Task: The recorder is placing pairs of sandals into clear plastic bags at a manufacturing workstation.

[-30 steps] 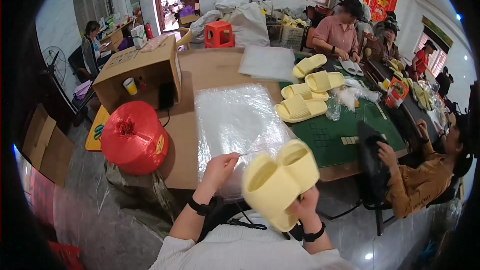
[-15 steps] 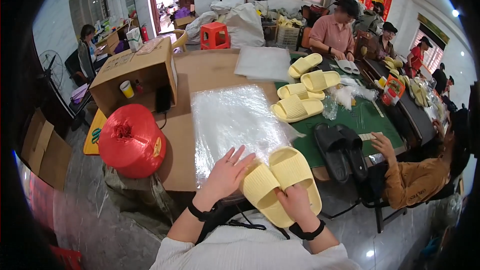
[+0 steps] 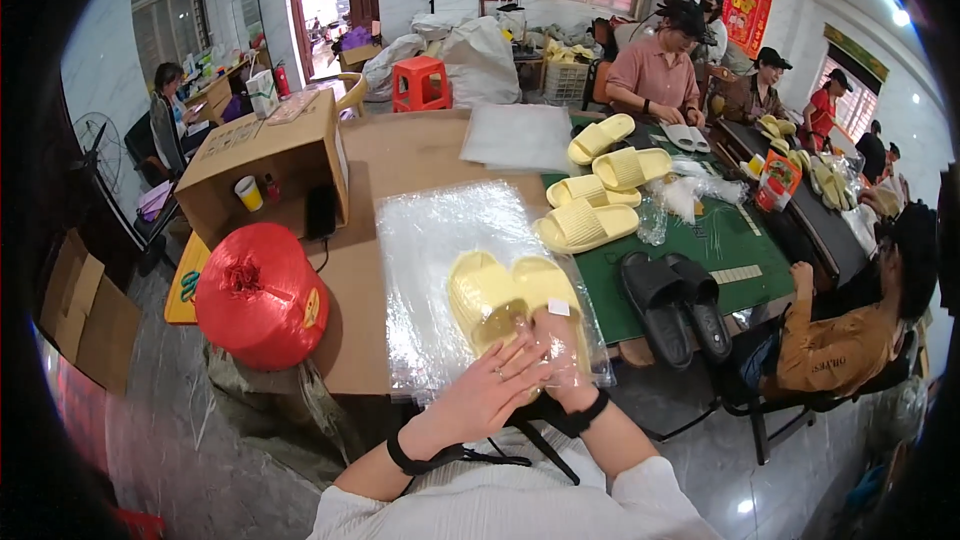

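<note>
While the left hand (image 3: 490, 388) reaches across w/ its fingers stretched out & laid flat, the right hand (image 3: 562, 350) is down on a pair of pale yellow slippers (image 3: 480, 288), shiny clear film over it. Can't tell from here whether the right fingers grip the pair, as film & the other hand block the view; the left fingertips lie just beside the right hand. The slippers sit side by side, toes away from the worker, on a stack of clear plastic bags (image 3: 412, 230) at the table's near edge; a small white label (image 3: 558, 308) shows by the right slipper. Can't tell if the pair is fully bagged.

To the R of the stack, more yellow slippers (image 3: 590, 227) lie in a cluster, partly on a green mat (image 3: 712, 280), w/ a black pair (image 3: 655, 305) nearer the edge. Over on the L: a big red roll (image 3: 258, 300), & behind it a cardboard box (image 3: 215, 180) on its side, w/ a yellow-and-white cup (image 3: 248, 194) inside. Co-worker in brown (image 3: 835, 345) sits at R; another in pink (image 3: 650, 70), far side, handles white slippers (image 3: 686, 138).
</note>
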The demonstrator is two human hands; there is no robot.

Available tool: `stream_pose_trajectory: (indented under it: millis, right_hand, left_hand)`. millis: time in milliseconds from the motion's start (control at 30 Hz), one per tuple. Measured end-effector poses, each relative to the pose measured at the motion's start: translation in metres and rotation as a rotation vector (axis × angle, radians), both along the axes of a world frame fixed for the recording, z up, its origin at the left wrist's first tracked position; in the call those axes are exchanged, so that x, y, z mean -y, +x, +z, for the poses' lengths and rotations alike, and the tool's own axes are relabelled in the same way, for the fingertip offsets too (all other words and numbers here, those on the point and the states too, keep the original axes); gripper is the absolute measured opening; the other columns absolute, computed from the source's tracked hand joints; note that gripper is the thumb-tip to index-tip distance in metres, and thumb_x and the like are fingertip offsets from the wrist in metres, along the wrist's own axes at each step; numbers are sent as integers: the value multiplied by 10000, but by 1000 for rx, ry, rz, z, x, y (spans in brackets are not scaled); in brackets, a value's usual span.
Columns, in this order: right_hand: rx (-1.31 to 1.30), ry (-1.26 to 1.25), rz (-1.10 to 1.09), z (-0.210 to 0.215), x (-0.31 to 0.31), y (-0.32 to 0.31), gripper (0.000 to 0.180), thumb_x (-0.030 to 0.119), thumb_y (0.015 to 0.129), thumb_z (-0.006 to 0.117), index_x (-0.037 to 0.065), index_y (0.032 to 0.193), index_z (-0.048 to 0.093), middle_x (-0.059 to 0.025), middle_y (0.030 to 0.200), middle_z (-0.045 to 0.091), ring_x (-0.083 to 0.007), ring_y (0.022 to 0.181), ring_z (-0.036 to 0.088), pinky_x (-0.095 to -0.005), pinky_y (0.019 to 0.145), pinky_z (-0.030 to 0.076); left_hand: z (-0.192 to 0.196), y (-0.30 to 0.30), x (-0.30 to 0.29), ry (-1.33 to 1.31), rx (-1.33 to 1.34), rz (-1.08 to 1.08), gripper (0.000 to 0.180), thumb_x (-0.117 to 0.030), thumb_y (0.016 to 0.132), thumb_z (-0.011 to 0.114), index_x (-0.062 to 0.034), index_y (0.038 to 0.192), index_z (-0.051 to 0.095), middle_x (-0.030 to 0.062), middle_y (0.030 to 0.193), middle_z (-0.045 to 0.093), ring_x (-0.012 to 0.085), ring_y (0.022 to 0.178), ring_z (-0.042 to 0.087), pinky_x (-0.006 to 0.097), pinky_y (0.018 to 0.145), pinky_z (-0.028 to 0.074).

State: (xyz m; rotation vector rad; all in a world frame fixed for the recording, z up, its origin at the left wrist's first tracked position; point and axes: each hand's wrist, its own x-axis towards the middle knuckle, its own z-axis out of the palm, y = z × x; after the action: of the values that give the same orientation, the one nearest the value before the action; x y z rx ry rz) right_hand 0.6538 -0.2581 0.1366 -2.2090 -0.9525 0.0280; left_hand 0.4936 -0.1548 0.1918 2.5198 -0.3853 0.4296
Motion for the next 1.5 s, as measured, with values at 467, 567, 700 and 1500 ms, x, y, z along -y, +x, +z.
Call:
stream_pose_trajectory:
  millis: [467, 567, 700, 1500]
  right_hand:
    - [158, 195, -37, -29, -96, -1, 542, 195, 873, 689, -26, 1324, 487, -253, 1210, 543, -412, 1081, 560, -491, 829, 483]
    - [-19, 405, 214, -24, -38, -36, 494, 76, 816, 687, 1, 1278, 530, -251, 1188, 553, -411, 1092, 563, -471, 879, 493]
    - [-148, 212, 448, 18, 46, -53, 286, 41, 827, 711, 5, 1105, 652, -152, 990, 668, -239, 879, 659, -335, 723, 519]
    - [-676, 289, 69, -20, 64, 52, 167, 147, 897, 676, -19, 897, 695, -3, 767, 674, -49, 678, 555, -219, 597, 431]
  left_hand:
    - [-1, -51, -51, 43, -61, 110, 406, -128, 885, 608, -110, 1290, 627, 96, 1447, 520, 343, 1398, 393, 504, 1169, 263]
    - [-7, -63, -60, -314, 24, 292, 501, -123, 769, 739, -49, 1253, 635, 187, 1357, 578, 348, 1248, 551, 425, 1060, 416]
    - [-26, -65, -68, -651, -40, 837, 388, -213, 855, 735, -11, 1172, 642, 138, 1103, 637, 218, 864, 631, 330, 739, 511]
    - [-77, -65, -82, -752, -212, 814, 219, -177, 838, 750, 19, 818, 655, 6, 636, 589, 72, 583, 532, 243, 540, 417]
